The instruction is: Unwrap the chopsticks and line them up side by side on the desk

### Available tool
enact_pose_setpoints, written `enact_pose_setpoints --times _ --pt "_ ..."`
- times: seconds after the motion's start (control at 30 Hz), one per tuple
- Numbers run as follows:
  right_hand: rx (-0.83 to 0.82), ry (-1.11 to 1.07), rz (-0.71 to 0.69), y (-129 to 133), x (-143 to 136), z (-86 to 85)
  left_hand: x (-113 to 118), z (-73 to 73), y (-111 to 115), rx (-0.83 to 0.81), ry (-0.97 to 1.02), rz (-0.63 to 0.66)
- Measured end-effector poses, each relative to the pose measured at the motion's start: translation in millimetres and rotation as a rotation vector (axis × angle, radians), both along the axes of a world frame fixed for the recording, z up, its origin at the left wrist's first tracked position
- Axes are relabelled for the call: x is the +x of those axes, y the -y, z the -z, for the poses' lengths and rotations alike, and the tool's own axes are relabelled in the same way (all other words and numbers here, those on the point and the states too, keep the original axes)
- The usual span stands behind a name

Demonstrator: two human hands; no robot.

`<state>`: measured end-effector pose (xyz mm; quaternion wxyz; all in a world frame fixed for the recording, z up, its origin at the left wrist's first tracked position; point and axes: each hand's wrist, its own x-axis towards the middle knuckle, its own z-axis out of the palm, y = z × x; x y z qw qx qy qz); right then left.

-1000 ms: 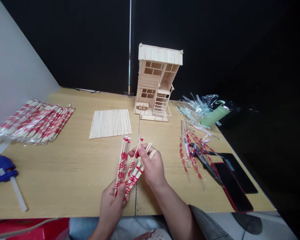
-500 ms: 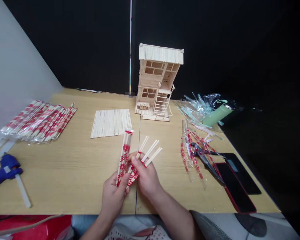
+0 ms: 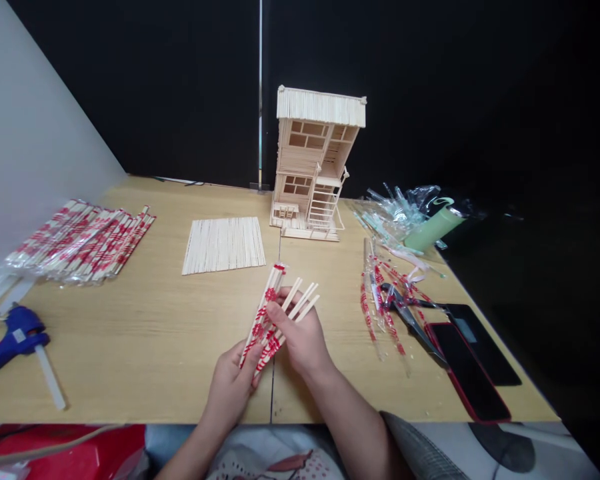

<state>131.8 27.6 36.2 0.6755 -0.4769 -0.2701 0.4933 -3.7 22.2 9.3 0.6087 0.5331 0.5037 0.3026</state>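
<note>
Both hands meet above the front middle of the table. My left hand [image 3: 233, 380] is closed round the lower ends of wrapped chopsticks [image 3: 266, 313] in clear sleeves with red print. My right hand [image 3: 300, 337] grips another part of the bunch, its thumb pressed over chopsticks whose bare pale ends [image 3: 305, 298] stick out of their wrappers and fan to the upper right. Fingers hide the middle of the bunch. Beyond the hands lies a flat panel of pale sticks [image 3: 224, 245]. A two-storey stick model house [image 3: 310, 160] stands at the back.
More wrapped chopsticks [image 3: 85, 243] lie at the left, behind a blue glue gun [image 3: 23, 333] with a glue stick. To the right are torn wrappers [image 3: 385, 300], black-handled pliers [image 3: 413, 323], a red-cased phone [image 3: 467, 370], a black flat device [image 3: 487, 343] and a green cylinder [image 3: 434, 228].
The wrapped chopsticks in my left hand have tilted right, closer to those in my right hand. The bare ends have drawn nearer together.
</note>
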Motion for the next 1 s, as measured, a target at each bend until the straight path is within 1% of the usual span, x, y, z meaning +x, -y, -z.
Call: enact_pose_setpoints --times 0.1,0.17,0.23,0.33,0.43,0.5,0.6,0.7,0.8,0.9,1.0 --pt "-0.061 0.134 0.034 -7 7 -8.6 0 1.6 3 -0.025 0.045 -0.067" --pt "-0.089 0.171 0.046 -8 7 -11.1 0 2.5 7 -0.067 0.096 -0.124" --pt "-0.083 0.178 0.033 -7 5 -11.8 0 3.6 10 -0.097 0.147 -0.17" --pt "-0.034 0.191 0.003 -6 3 -10.7 0 6.1 13 -0.095 0.198 -0.221" --pt "-0.032 0.192 0.039 -7 1 -7.6 -1 10.4 16 -0.092 0.225 -0.229" --pt "-0.042 0.153 0.06 -7 1 -5.6 -1 14.4 17 -0.108 0.238 -0.227" --pt "-0.04 0.109 0.037 -7 0 -4.4 -3 20.7 19 -0.126 0.254 -0.24" --pt "-0.038 0.186 0.089 -6 -2 -3.1 -6 24.7 19 -0.123 0.253 -0.258" --pt "-0.068 0.246 0.135 0 -13 2.2 -9 24.8 17 -0.119 0.232 -0.265" --pt "-0.112 0.2 0.109 10 -30 11.8 -10 22.5 14 -0.084 0.211 -0.265" --pt "-0.114 0.161 0.097 16 -43 21.5 -8 20.0 10 -0.032 0.2 -0.276"
